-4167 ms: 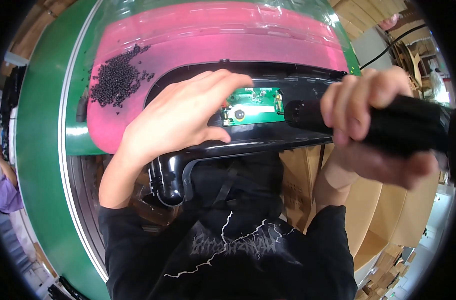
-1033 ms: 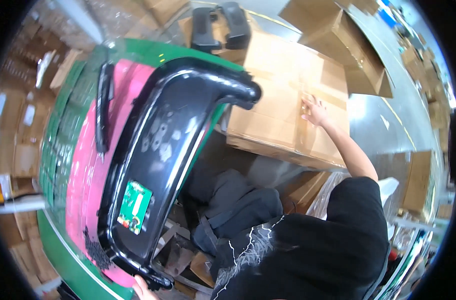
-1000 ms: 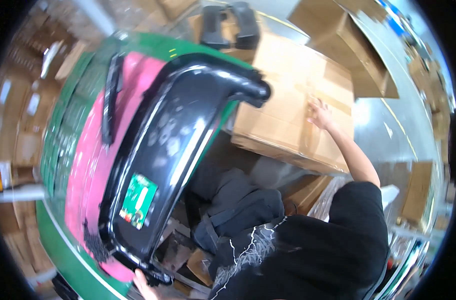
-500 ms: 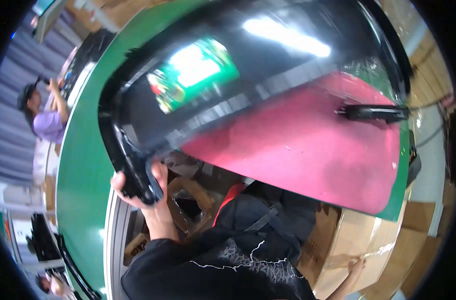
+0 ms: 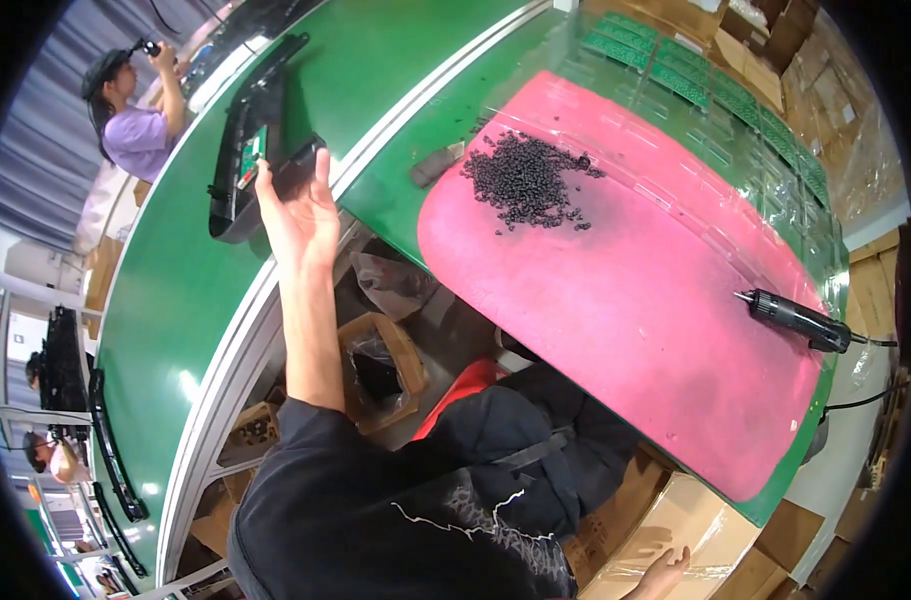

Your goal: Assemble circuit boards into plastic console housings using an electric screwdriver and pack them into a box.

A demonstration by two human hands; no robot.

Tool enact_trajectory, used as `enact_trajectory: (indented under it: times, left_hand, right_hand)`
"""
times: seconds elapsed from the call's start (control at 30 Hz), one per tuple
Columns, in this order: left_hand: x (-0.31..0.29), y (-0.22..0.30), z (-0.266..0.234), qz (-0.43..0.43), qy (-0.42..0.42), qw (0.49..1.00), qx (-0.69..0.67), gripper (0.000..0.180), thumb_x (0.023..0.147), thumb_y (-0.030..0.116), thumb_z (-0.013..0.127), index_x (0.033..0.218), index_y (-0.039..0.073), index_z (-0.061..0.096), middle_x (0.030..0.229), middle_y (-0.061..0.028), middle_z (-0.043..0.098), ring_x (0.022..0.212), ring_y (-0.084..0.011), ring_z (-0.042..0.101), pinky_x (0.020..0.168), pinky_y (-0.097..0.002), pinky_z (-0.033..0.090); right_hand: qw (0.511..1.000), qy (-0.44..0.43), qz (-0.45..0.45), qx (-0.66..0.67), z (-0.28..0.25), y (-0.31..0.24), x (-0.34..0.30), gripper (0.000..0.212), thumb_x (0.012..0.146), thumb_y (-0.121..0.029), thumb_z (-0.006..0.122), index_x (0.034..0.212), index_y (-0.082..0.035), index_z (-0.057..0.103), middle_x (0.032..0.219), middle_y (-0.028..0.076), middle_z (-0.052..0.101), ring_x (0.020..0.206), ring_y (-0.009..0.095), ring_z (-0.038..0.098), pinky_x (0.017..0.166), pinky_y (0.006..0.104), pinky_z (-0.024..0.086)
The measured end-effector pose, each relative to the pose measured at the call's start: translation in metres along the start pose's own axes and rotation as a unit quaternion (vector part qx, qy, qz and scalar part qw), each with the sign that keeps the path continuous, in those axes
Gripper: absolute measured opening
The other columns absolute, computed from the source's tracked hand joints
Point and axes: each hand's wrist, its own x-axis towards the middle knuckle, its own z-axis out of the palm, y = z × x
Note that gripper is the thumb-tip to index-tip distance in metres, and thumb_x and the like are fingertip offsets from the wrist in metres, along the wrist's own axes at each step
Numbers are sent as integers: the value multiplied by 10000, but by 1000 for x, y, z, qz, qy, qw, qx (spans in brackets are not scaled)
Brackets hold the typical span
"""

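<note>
My left hand reaches over the green belt with its palm up, thumb and fingers apart. Right by its fingers, on the belt, lies a long black plastic housing, partly hidden by the hand. A small green circuit board sits in the housing. Low at the right, my right hand is open and holds nothing, in front of a cardboard box.
A pink mat on the green bench bears a heap of small black screws and a black electric screwdriver. Behind are clear plastic trays and green circuit boards. A person works across the belt.
The black housing has gone from above the pink mat to the belt on the left. My left hand has let go of it, and the screws have come into sight.
</note>
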Motion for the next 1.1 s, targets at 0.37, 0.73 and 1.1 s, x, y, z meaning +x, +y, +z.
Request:
enact_trajectory:
  times: [0.37,0.73,1.1]
  left_hand:
    - [-3,-55,29,243,-260,558,750,565,755,157,723,1273,74,513,1119,-107,625,1034,-267,559,912,-399,447]
    - [-95,-68,63,-153,-362,827,402,439,932,160,578,1316,-23,469,1009,-115,623,886,-159,607,788,-290,490]
    - [-208,-157,60,-330,-481,797,159,500,888,2,599,1328,-105,388,1280,-166,388,1008,-287,598,804,-357,542]
  right_hand:
    - [899,-174,88,393,-4,-143,29,277,934,-88,502,1197,-3,521,1123,92,588,936,181,575,762,294,476]
    - [844,-204,80,489,-72,-234,-13,224,920,-92,599,1122,0,570,953,60,624,861,128,574,788,247,462]
    - [729,37,-235,642,-137,-400,60,390,662,-67,832,1003,-8,652,913,96,620,688,152,589,591,253,485]
